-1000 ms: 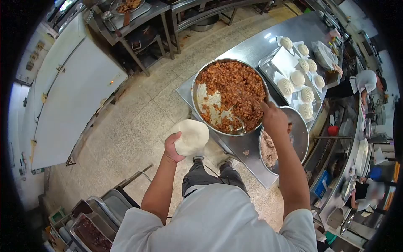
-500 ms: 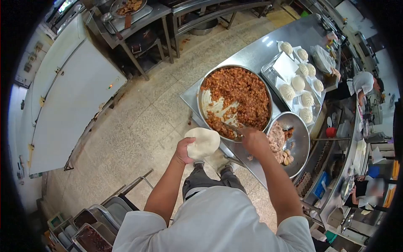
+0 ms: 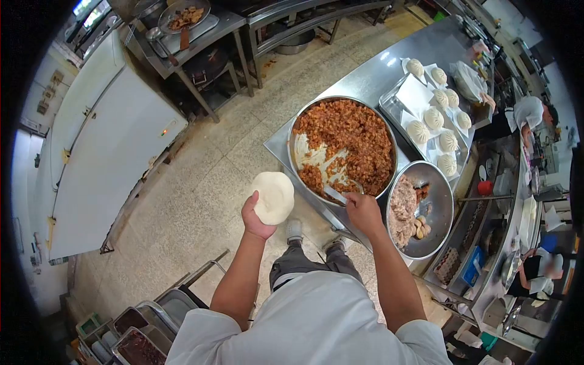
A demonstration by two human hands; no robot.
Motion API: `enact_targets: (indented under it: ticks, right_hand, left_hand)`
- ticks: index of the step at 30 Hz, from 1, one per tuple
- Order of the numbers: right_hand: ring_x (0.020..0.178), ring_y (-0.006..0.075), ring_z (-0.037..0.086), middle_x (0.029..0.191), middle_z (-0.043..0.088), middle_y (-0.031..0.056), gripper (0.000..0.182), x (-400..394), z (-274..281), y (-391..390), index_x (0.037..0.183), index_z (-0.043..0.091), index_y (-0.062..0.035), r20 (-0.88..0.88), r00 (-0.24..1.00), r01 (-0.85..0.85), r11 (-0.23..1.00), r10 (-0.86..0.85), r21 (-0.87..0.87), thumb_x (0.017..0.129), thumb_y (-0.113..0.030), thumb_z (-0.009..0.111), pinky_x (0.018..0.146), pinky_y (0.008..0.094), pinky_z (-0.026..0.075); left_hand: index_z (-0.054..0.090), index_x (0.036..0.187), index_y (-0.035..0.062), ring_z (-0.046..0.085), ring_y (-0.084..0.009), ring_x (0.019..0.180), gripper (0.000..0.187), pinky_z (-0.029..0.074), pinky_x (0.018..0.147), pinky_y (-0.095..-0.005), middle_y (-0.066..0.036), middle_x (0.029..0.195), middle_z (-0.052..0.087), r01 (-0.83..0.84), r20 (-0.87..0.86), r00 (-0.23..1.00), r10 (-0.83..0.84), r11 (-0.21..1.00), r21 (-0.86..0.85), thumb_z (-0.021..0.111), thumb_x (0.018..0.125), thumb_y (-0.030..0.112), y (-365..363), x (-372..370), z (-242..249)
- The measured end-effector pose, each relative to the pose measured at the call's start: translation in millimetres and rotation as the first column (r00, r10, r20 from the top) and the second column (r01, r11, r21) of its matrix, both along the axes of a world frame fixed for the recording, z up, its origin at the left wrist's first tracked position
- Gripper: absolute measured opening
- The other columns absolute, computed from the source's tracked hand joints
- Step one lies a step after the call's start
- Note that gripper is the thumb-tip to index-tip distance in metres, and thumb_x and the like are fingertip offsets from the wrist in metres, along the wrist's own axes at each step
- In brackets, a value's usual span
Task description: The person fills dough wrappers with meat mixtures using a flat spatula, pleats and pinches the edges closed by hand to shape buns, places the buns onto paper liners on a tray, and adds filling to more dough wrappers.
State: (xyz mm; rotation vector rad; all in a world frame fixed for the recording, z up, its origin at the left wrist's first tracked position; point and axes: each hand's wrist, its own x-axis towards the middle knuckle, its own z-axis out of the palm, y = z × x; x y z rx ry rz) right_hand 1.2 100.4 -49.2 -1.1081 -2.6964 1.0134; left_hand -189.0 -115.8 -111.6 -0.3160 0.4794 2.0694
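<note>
A flat round of pale dough (image 3: pixel 273 198) rests on my left hand (image 3: pixel 258 220), whose thumb lies over its left edge. My right hand (image 3: pixel 364 213) is closed round the handle of a flat metal spatula (image 3: pixel 334 194). The spatula's blade reaches into the near edge of a wide round pan (image 3: pixel 290 159) of reddish-brown chopped filling (image 3: pixel 350 131). Right of that pan, a steel bowl (image 3: pixel 443 234) holds pinkish minced meat (image 3: pixel 401 210), some darker filling and several small pale-brown pieces. Pleated buns (image 3: pixel 418 131) sit on papers on a metal tray (image 3: pixel 389 112).
The steel table (image 3: pixel 365 64) carries the pan, bowl and tray. A white chest freezer (image 3: pixel 115 146) stands at left. Trays on a rack (image 3: pixel 176 304) are at lower left. Two other people (image 3: pixel 528 115) work at the far right, beside shelves.
My left hand and the dough have moved left and up, away from the pan. My right hand has shifted slightly down, and more of the spatula's blade shows.
</note>
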Motion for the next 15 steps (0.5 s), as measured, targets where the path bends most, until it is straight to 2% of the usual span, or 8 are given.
enact_targets:
  ticks: [1, 2, 5, 7, 9, 11, 13, 15]
  right_hand:
    - [0.080, 0.0408, 0.067, 0.088, 0.069, 0.0228, 0.026, -1, 5, 0, 0.106, 0.070, -0.0042, -0.026, 0.999, 0.036, 0.996, -0.038, -0.085, 0.084, -0.012, 0.059, 0.073, 0.0456, 0.053]
    - [0.080, 0.0408, 0.067, 0.088, 0.069, 0.0228, 0.026, 0, 11, -1, 0.106, 0.070, -0.0042, -0.026, 0.999, 0.033, 0.996, -0.035, -0.085, 0.084, -0.012, 0.059, 0.073, 0.0456, 0.053]
    - [0.079, 0.0380, 0.067, 0.089, 0.068, 0.0210, 0.024, 7, 36, -5, 0.107, 0.070, -0.0043, -0.173, 0.979, 0.088, 0.989, -0.107, -0.115, 0.085, -0.006, 0.060, 0.071, 0.0418, 0.052]
    - [0.078, 0.0342, 0.065, 0.089, 0.066, 0.0182, 0.026, 12, 56, -10, 0.108, 0.070, -0.0063, -0.354, 0.935, 0.047, 0.990, 0.002, 0.131, 0.085, -0.001, 0.060, 0.069, 0.0396, 0.052]
    - [0.078, 0.0333, 0.065, 0.088, 0.065, 0.0166, 0.027, 18, 73, -16, 0.109, 0.070, -0.0071, -0.333, 0.943, 0.038, 0.989, 0.011, 0.142, 0.084, 0.000, 0.061, 0.067, 0.0397, 0.051]
    - [0.078, 0.0323, 0.064, 0.088, 0.063, 0.0150, 0.028, 19, 78, -21, 0.109, 0.070, -0.0078, -0.314, 0.949, 0.035, 0.987, 0.017, 0.158, 0.083, 0.001, 0.061, 0.066, 0.0397, 0.051]
    - [0.077, 0.0308, 0.064, 0.087, 0.061, 0.0129, 0.028, 15, 77, -33, 0.106, 0.070, -0.0069, -0.383, 0.922, 0.054, 0.960, 0.059, 0.276, 0.082, 0.003, 0.060, 0.065, 0.0387, 0.051]
    - [0.077, 0.0308, 0.064, 0.089, 0.061, 0.0113, 0.030, 18, 63, -38, 0.105, 0.070, -0.0080, -0.407, 0.912, 0.058, 0.972, 0.040, 0.226, 0.079, 0.005, 0.061, 0.065, 0.0386, 0.051]
  left_hand:
    - [0.045, 0.142, 0.0041, 0.053, -0.0367, 0.127, 0.065, 0.040, 0.110, -0.0530, -0.017, 0.138, 0.056, -0.012, -0.021, 1.000, 0.012, 1.000, -0.003, 0.063, 0.088, 0.036, 2, -2, 4]
    - [0.043, 0.143, 0.0046, 0.052, -0.0369, 0.129, 0.066, 0.039, 0.111, -0.0531, -0.016, 0.141, 0.054, -0.026, -0.041, 0.999, 0.026, 1.000, -0.007, 0.063, 0.088, 0.036, 4, -5, 7]
    - [0.043, 0.143, 0.0046, 0.051, -0.0366, 0.129, 0.064, 0.039, 0.112, -0.0520, -0.017, 0.140, 0.054, -0.010, -0.072, 0.997, 0.007, 0.999, -0.038, 0.062, 0.090, 0.035, 18, -9, 26]
    - [0.044, 0.143, 0.0040, 0.052, -0.0369, 0.128, 0.062, 0.040, 0.111, -0.0528, -0.017, 0.139, 0.055, 0.029, -0.080, 0.996, -0.032, 0.999, -0.034, 0.061, 0.092, 0.035, 35, -10, 46]
    - [0.044, 0.142, 0.0034, 0.053, -0.0373, 0.127, 0.060, 0.040, 0.110, -0.0536, -0.017, 0.138, 0.055, 0.075, -0.085, 0.993, -0.077, 0.997, -0.030, 0.060, 0.093, 0.035, 53, -5, 64]
    - [0.043, 0.142, 0.0040, 0.053, -0.0377, 0.127, 0.057, 0.041, 0.109, -0.0542, -0.018, 0.140, 0.053, 0.170, -0.029, 0.985, -0.168, 0.971, 0.168, 0.056, 0.096, 0.036, 72, 1, 78]
    - [0.044, 0.141, 0.0048, 0.052, -0.0374, 0.128, 0.055, 0.042, 0.108, -0.0554, -0.018, 0.141, 0.051, 0.200, -0.007, 0.979, -0.202, 0.964, 0.173, 0.053, 0.098, 0.037, 83, 7, 81]
    - [0.045, 0.141, 0.0053, 0.052, -0.0374, 0.128, 0.051, 0.041, 0.108, -0.0571, -0.018, 0.139, 0.053, 0.204, 0.002, 0.978, -0.209, 0.957, 0.206, 0.050, 0.099, 0.034, 89, 9, 77]
